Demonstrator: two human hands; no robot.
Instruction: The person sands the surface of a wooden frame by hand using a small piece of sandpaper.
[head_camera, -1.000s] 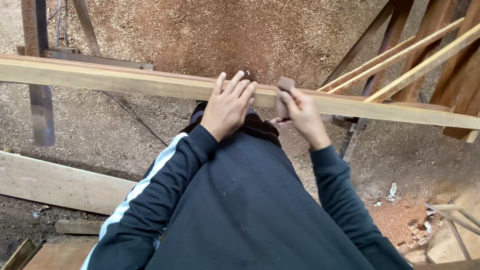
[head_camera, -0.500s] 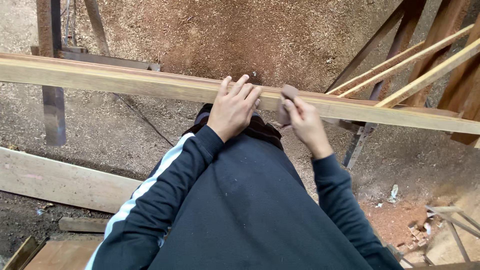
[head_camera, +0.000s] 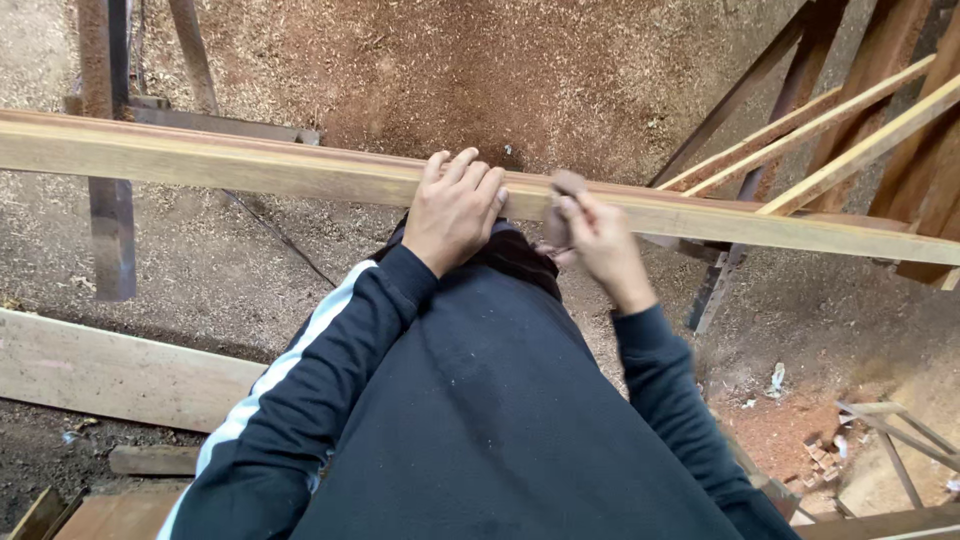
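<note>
two hands: both at work on one long wooden beam (head_camera: 250, 170), seen from above the person's own dark top.
sleeves: dark, with a pale stripe down the left sleeve (head_camera: 300, 350); both arms reach forward from the bottom edge.
left hand (head_camera: 455, 210): palm down, fingers spread and curled over the beam's near edge and top face, pressing on it rather than clamped round it.
right hand (head_camera: 600, 245): just beside the left, blurred; fingers closed round a small brownish block (head_camera: 562, 205), which sits against the beam's near face. what the block is made of cannot be told.
beam: pale yellowish wood, running across the whole view from left to right, sloping slightly down to the right, raised above the ground.
plank (head_camera: 110, 370): wide and pale, lying flat on the ground at lower left, well apart from the beam.
offcuts (head_camera: 150, 460): short wood pieces near the lower left corner.
post (head_camera: 108, 150): dark upright under the beam at far left.
slats (head_camera: 840, 130): thin pale strips leaning across the beam's right end, with darker reddish boards behind them.
scraps (head_camera: 820, 450): small bits and a thin frame at lower right.
ground (head_camera: 450, 70): covered in reddish and pale sawdust beyond the beam.
</note>
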